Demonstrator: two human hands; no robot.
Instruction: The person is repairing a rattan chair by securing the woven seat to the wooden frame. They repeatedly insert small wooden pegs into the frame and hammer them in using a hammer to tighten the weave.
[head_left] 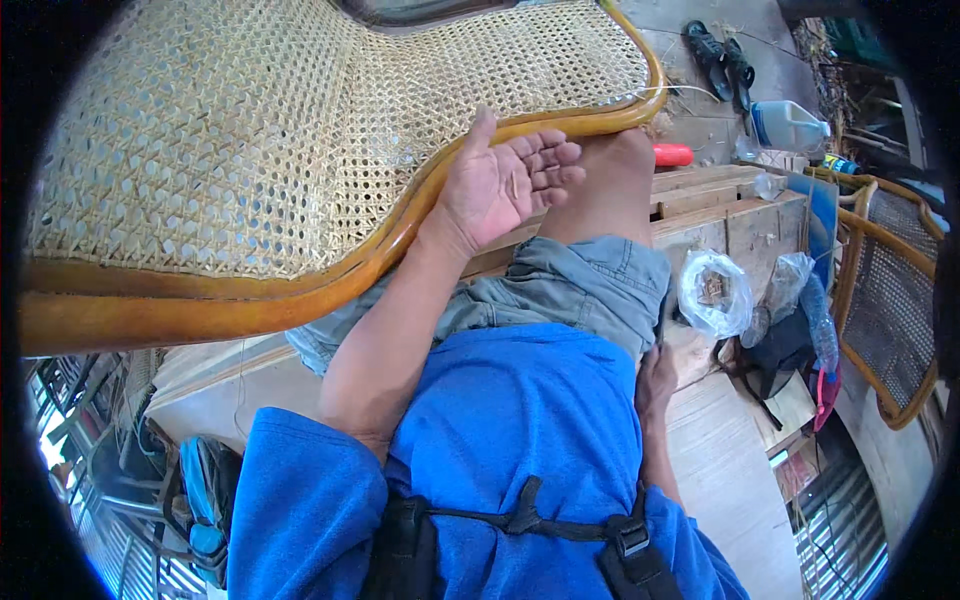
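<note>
A chair frame (390, 245) of glossy orange-brown bent rattan carries a woven cane panel (200, 120) and spans the upper left, against my legs. My left hand (505, 180) is held palm up beside the frame's curved edge, fingers loosely curled and apart, with nothing plainly in it. A pale loose cane strand (688, 88) sticks out at the frame's far right corner. Low beside my right hip is my right hand (655, 378), near the wooden bench; its fingers are mostly hidden.
To the right on the bench lie a clear plastic bag ring (714, 293) and a black pouch (778, 352). Further off are a white jug (788, 126), a red object (672, 155), sandals (722, 62) and another rattan piece (890, 290). A blue backpack (205, 505) sits lower left.
</note>
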